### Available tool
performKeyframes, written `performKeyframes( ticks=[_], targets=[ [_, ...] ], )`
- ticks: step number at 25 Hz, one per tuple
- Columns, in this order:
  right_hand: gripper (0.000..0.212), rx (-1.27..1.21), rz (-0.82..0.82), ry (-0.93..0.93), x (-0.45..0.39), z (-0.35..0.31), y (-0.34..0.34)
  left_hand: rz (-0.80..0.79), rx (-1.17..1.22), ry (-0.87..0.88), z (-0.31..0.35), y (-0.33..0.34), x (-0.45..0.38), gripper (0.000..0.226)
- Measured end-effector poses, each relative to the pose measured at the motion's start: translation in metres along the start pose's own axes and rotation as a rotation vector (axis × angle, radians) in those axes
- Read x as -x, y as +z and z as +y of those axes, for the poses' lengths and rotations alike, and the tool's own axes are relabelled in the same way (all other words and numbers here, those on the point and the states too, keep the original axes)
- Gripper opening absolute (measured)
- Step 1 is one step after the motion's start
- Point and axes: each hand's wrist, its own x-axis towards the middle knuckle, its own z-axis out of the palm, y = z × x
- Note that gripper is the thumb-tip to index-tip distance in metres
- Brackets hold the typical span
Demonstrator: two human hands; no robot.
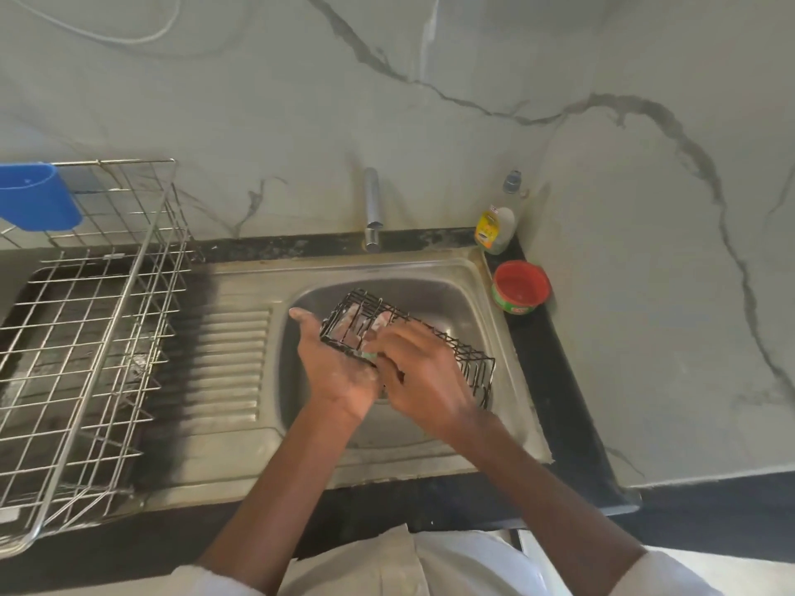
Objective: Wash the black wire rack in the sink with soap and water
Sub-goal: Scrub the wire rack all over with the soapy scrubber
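Note:
The black wire rack (pixel 451 350) is held tilted over the steel sink (pixel 434 290). My left hand (pixel 340 372) lies palm up under the rack's left end, its soapy fingers reaching up through the wires. My right hand (pixel 417 372) grips a small green sponge (pixel 369 356) and presses it against the rack's near side. White suds show on the wires and on both hands. The tap (pixel 372 208) stands behind the basin; no water stream is visible.
A dish soap bottle (pixel 497 221) and a red-lidded green tub (pixel 519 286) stand on the black counter right of the sink. A steel dish drainer (pixel 86 337) with a blue cup holder (pixel 38 195) occupies the left. The ribbed drainboard (pixel 232 359) lies between.

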Motion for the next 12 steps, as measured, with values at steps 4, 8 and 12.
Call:
performKeyframes(
  ticks=[4, 8, 12],
  targets=[
    [0.020, 0.002, 0.128, 0.029, -0.023, 0.013, -0.004, 0.017, -0.079, -0.036, 0.005, 0.003, -0.002, 0.113],
    [0.019, -0.034, 0.146, 0.032, -0.032, 0.010, 0.000, -0.011, -0.143, -0.026, 0.009, 0.010, -0.007, 0.121],
    [0.017, -0.019, 0.121, -0.155, -0.037, -0.003, 0.004, -0.041, -0.147, -0.024, 0.016, 0.017, -0.005, 0.121]
  ],
)
